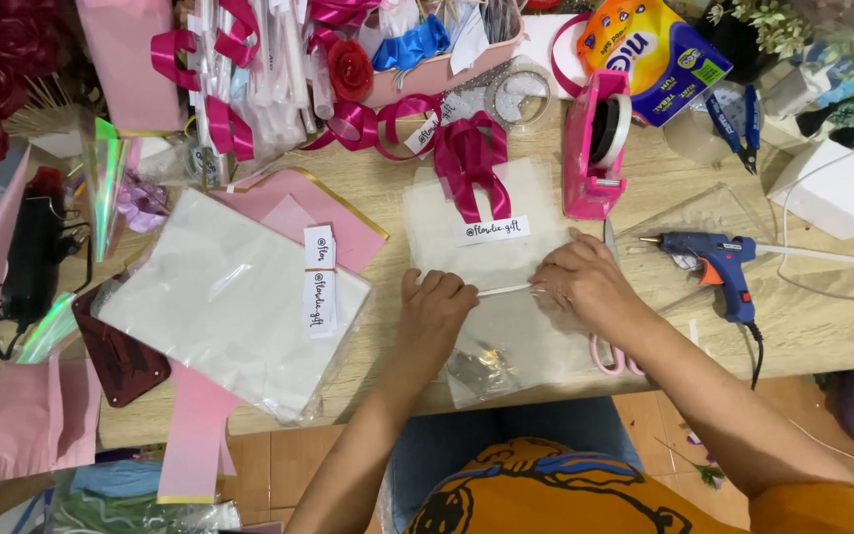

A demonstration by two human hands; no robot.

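Note:
My left hand [437,307] and my right hand [585,285] rest close together on a clear wrapping sheet [491,247] spread on the wooden table [822,326]. Between them runs a thin white stick [504,290], and both hands pinch it with fingers closed. A magenta ribbon bow [469,163] with a white label strip [491,230] lies on the far part of the sheet. Pink-handled scissors [613,354] lie partly under my right wrist.
A pink tape dispenser [595,143] stands behind my right hand. A blue glue gun [714,262] lies to the right, with blue pliers [733,129] and a white box [837,193] beyond. A stack of clear bags [229,297] on pink paper lies left. Ribbons and a pink tray [437,69] crowd the back.

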